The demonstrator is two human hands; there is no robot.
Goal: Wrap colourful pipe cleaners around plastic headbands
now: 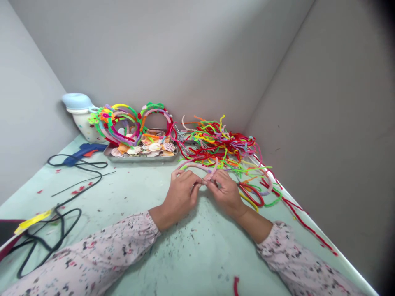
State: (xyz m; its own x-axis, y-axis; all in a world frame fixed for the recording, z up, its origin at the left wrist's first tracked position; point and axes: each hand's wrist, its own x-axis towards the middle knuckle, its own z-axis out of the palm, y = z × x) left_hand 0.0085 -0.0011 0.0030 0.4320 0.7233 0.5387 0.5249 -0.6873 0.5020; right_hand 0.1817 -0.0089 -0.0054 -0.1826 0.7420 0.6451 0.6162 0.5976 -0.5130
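Both hands meet over the middle of the table, fingertips pinched close together. Between them is a pale pink pipe cleaner (213, 169), its bent end standing up beside the right fingers. My left hand (182, 194) is closed on it, and a pink and purple curved strand arches just behind the fingers. Closed too, my right hand (226, 194) grips the pipe cleaner near its bend. The exact contact point is hidden by the fingertips. Red-handled scissors (257, 199) lie right of my right hand, their blades mostly covered by strands.
A heap of coloured pipe cleaners (216, 144) lies behind my hands. A metal tray (142, 158) holds shells (154, 147) and several wrapped headbands (123, 107). At left are a blue glue gun (80, 154), a black cord (95, 181) and a lidded cup (82, 119). Walls enclose the table.
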